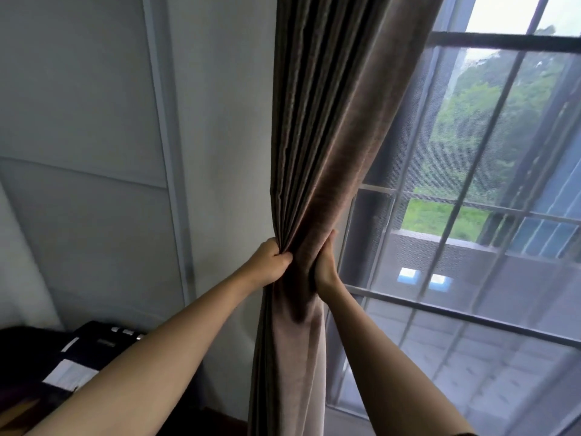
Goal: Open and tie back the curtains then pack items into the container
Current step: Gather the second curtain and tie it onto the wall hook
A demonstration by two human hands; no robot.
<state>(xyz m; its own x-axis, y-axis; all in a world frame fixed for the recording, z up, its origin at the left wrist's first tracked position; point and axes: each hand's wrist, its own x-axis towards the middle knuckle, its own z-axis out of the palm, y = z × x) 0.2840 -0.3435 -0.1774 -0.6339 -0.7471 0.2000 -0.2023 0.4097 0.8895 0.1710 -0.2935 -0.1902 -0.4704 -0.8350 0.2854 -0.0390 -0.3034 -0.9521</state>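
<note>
Forearms reach up and forward from the bottom edge toward a curtain. At lower left, beside the left forearm, lies a dark object (78, 357) with white patches and a strip of pale lettering, too blurred to read. The left hand (271, 262) has its fingers curled tightly round the left side of the gathered folds, pinching them into a bunch. The right hand (325, 262) is seen edge-on against the right side of the same bunch, fingers together and lying up along the cloth. Its thumb is hidden, so whether it grips or only presses cannot be told. The brown curtain (330, 136) hangs in the middle of the view with its long axis running top to bottom. It is cinched narrow between the two hands, its pleats fan upward and lean to the upper right, and the loose lower part drops straight down between the forearms. To its left stands a pale wall (226, 121) with a framed panel. To its right is a window (471, 303) with a fine mesh screen and dark bars, and green trees beyond.
</note>
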